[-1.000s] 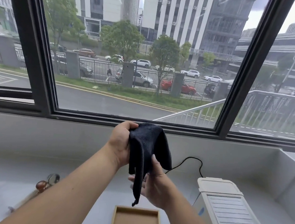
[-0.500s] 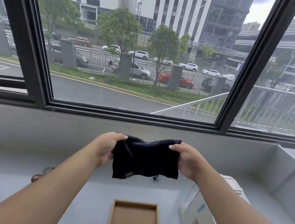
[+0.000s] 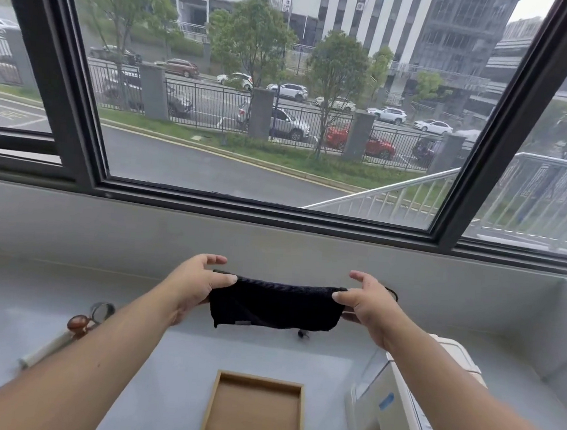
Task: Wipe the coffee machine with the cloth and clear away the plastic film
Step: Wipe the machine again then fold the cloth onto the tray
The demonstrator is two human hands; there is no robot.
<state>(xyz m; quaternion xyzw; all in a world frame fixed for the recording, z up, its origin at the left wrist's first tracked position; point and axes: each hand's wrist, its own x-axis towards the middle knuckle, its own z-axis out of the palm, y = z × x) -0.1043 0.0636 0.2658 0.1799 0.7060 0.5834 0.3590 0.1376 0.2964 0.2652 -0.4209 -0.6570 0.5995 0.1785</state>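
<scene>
A black cloth (image 3: 275, 304) hangs folded and stretched flat in the air above the grey counter. My left hand (image 3: 195, 284) pinches its left end between thumb and fingers. My right hand (image 3: 365, 304) pinches its right end the same way. The white coffee machine (image 3: 395, 410) stands at the lower right, partly hidden under my right forearm, with a blue label on its side. I cannot make out any plastic film.
A wooden tray (image 3: 254, 412) lies on the counter (image 3: 176, 352) below the cloth. A portafilter with a brown knob (image 3: 78, 322) and a white tool lie at the left. A black cable (image 3: 393, 293) runs behind my right hand. The window frame stands behind.
The cloth hung bunched from my left hand a second ago. Both hands have since spread it out wide between them, and it is now pulled tauter and wider than half a second ago.
</scene>
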